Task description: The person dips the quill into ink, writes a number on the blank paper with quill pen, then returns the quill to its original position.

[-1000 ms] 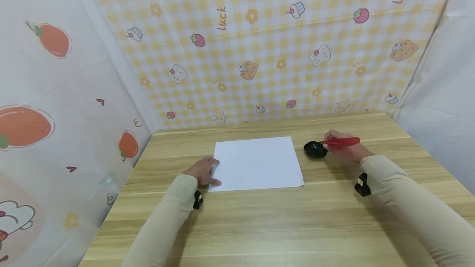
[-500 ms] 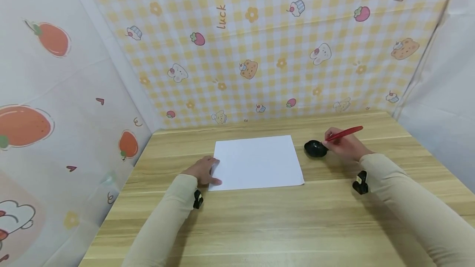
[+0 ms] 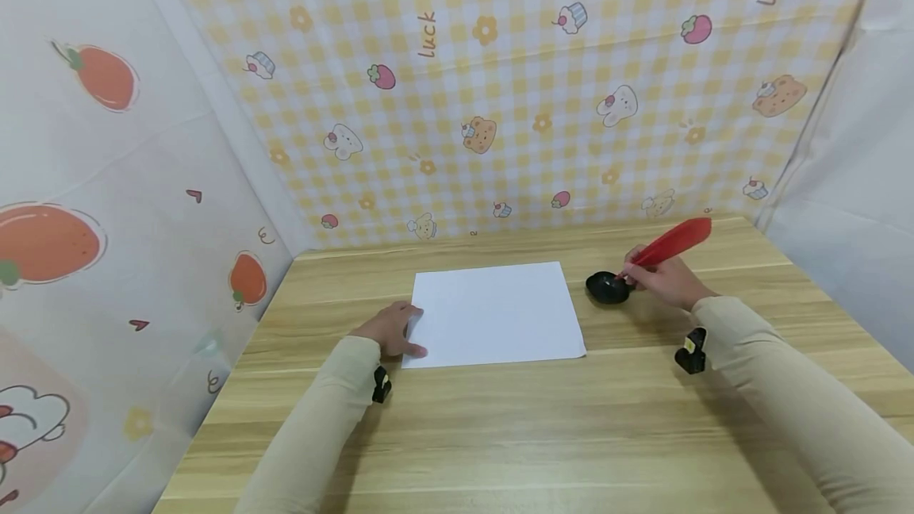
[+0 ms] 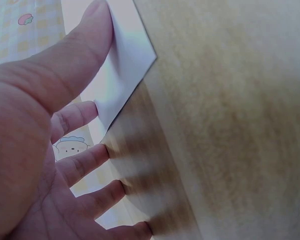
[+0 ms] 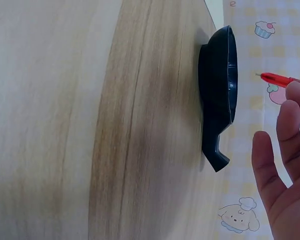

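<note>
1. Left hand (image 3: 385, 327) is spread wide at the left edge of the white paper (image 3: 496, 316); thumb's on the sheet by its near corner, the other fingers fan out along the edge and onto the wood.
2. Right hand (image 3: 667, 278) has the red feather pen (image 3: 674, 243) in a pinch, plume slanting up and right. Tip's over the black dish (image 3: 605, 287), not touching it in the right wrist view.
3. Edges: the paper sits toward the back of the surface (image 3: 493, 435), a strip of wood between it and the checked cloth (image 3: 457, 86) behind. The dish is near the paper's right edge with a narrow gap.
4. Room to move: loads of wood on the near side between the two sleeves, and more right of the right hand. Tightest bit is around the dish, since its stubby handle points at that hand.
5. Versus a second ago: the pen was lying almost flat, now it's tilted way more upright. Paper, dish and left hand haven't really budged.
</note>
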A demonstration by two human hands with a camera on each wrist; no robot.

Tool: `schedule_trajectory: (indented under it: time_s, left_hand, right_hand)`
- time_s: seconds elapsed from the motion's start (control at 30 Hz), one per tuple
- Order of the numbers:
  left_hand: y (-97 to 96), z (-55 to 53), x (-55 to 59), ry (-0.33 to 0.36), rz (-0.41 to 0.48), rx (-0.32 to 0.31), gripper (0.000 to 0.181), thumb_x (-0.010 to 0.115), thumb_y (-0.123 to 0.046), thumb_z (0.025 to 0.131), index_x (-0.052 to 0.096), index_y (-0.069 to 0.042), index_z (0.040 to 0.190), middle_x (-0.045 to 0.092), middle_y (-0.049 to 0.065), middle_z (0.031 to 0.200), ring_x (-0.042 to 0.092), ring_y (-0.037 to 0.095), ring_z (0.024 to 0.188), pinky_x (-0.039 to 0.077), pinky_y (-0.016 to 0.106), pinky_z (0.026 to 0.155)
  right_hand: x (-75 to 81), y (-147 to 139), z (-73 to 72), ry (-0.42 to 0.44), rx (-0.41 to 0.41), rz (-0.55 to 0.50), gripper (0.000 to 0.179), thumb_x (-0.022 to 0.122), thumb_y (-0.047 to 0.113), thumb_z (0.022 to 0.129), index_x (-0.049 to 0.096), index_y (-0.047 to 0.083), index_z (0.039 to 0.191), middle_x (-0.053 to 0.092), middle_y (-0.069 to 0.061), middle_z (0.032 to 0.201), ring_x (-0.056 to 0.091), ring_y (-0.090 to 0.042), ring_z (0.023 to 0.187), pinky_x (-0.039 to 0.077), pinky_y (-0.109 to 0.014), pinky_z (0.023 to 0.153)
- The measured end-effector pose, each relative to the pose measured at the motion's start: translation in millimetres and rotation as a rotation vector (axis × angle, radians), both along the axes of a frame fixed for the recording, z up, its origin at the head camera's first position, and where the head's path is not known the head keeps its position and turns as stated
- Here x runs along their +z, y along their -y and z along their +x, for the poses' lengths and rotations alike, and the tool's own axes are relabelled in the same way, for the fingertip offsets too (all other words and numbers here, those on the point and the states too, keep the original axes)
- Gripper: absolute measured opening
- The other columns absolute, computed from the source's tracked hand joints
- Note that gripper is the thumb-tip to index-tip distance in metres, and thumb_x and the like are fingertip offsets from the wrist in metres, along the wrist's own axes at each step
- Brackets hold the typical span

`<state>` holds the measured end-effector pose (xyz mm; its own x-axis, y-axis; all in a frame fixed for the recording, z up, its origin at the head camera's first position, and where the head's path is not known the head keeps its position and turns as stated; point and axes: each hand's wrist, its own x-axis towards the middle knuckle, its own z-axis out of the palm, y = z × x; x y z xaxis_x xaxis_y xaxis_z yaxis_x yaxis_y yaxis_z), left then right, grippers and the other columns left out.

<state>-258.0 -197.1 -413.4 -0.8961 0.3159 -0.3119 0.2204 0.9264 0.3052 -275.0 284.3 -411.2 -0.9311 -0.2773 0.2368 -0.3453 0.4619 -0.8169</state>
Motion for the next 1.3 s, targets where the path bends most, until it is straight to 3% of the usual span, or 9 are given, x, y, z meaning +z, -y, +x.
schedule_trajectory:
  time_s: [0.13,0.3,0.43,0.63,0.83,1.3]
  left_hand:
    - [0.2,-0.2,-0.5,-0.003,-0.006,-0.001,0.081,0.079,-0.034,0.081,0.041,-0.003,0.145,0.031,0.022,0.152,0.029,0.040,0.138,0.028,0.053,0.109]
    - [0.6,-1.0,-2.0,-0.004,-0.007,0.001,0.081,0.079,-0.034,0.081,0.041,-0.004,0.146,0.030,0.022,0.152,0.029,0.040,0.139,0.028,0.053,0.110]
    - [0.1,-0.4,-2.0,-0.003,-0.003,0.004,0.081,0.079,-0.035,0.081,0.041,-0.004,0.146,0.029,0.022,0.153,0.028,0.040,0.139,0.027,0.054,0.110]
    - [-0.6,0.7,-1.2,-0.001,0.002,0.016,0.081,0.079,-0.035,0.081,0.041,-0.005,0.146,0.028,0.021,0.154,0.026,0.040,0.140,0.026,0.054,0.110]
    - [-0.3,0.6,-1.1,0.006,0.011,0.020,0.081,0.078,-0.035,0.082,0.040,-0.006,0.147,0.027,0.021,0.154,0.025,0.040,0.140,0.025,0.054,0.110]
    - [0.2,1.6,-3.0,0.004,0.013,0.022,0.080,0.079,-0.034,0.081,0.041,-0.005,0.146,0.027,0.021,0.154,0.026,0.040,0.140,0.026,0.054,0.110]
  right_hand:
    - [2.5,0.5,1.6,0.056,-0.002,-0.013,0.020,0.047,0.013,0.103,0.053,-0.006,0.103,0.063,-0.018,0.085,0.059,-0.016,0.071,0.053,-0.028,0.065]
    - [1.2,0.2,-0.5,0.059,0.011,0.033,0.015,0.051,0.012,0.101,0.051,-0.003,0.099,0.062,-0.016,0.085,0.058,-0.013,0.073,0.050,-0.025,0.065]
    - [0.0,0.6,-3.9,0.119,0.011,0.048,0.019,0.049,0.014,0.102,0.051,-0.004,0.106,0.063,-0.019,0.093,0.059,-0.015,0.078,0.051,-0.023,0.067]
    - [2.4,3.9,-4.3,0.207,0.009,0.011,0.027,0.045,0.019,0.104,0.049,-0.006,0.114,0.063,-0.023,0.101,0.061,-0.019,0.080,0.054,-0.032,0.072]
    - [5.0,6.3,-3.4,0.252,-0.022,0.043,0.033,0.043,0.024,0.105,0.051,-0.005,0.119,0.064,-0.019,0.105,0.061,-0.020,0.084,0.053,-0.036,0.070]
    - [11.1,16.6,-6.8,0.275,-0.075,0.072,0.024,0.048,0.020,0.102,0.053,-0.002,0.107,0.065,-0.018,0.091,0.061,-0.023,0.071,0.052,-0.036,0.057]
